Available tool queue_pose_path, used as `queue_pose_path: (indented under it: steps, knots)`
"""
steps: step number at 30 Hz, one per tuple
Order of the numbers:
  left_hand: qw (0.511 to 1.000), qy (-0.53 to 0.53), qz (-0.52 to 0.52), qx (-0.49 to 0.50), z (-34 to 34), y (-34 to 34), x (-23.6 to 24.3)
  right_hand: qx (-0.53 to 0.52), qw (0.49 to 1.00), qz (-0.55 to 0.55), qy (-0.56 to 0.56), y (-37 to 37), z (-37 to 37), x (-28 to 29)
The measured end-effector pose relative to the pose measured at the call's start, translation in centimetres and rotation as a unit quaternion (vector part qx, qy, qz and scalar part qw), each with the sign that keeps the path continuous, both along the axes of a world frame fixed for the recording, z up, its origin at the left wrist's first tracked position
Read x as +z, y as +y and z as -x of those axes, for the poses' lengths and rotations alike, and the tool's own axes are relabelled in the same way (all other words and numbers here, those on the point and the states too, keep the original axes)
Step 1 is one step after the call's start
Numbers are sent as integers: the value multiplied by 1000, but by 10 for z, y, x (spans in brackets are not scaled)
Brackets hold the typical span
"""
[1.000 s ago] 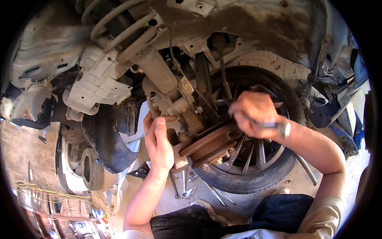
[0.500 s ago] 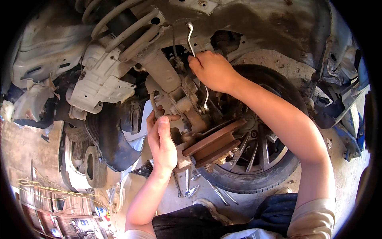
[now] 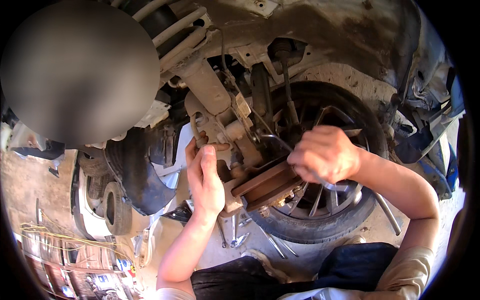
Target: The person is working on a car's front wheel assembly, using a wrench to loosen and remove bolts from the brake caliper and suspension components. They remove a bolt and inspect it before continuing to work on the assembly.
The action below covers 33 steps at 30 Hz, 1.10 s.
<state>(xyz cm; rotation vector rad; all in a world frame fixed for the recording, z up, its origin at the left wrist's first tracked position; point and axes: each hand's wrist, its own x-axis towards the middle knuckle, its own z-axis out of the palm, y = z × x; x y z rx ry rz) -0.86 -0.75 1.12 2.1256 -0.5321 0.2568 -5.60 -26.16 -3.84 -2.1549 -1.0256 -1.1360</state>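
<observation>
Wrench (image 3: 281,140) in right hand (image 3: 325,155), spoked rim (image 3: 316,201) inside tyre (image 3: 305,231)

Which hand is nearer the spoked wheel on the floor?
Right. The right hand overlaps the spoked wheel in view; the left hand is left of it, past the brake disc.

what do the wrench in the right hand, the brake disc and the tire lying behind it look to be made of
Wrench: probably steel, polished or plated, since its shaft gleams. Brake disc: likely cast iron, its matt red-brown edge suggesting rust. Tire: apparently black rubber, judging by its dull, dark sidewall.
</observation>
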Motion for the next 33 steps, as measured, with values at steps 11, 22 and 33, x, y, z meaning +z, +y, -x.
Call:
queue_pose_path:
  steps: [11,22,33]
  knots:
    - [1000,8,17,-10,-2,0,-2,-147,923,-245,258,27,-66,38]
    - [1000,1,8,-4,-3,1,-2,-152,860,-261,410,27,-135,29]
    - [1000,22,15,-7,-4,3,-4,-39,987,-155,24,32,-34,13]
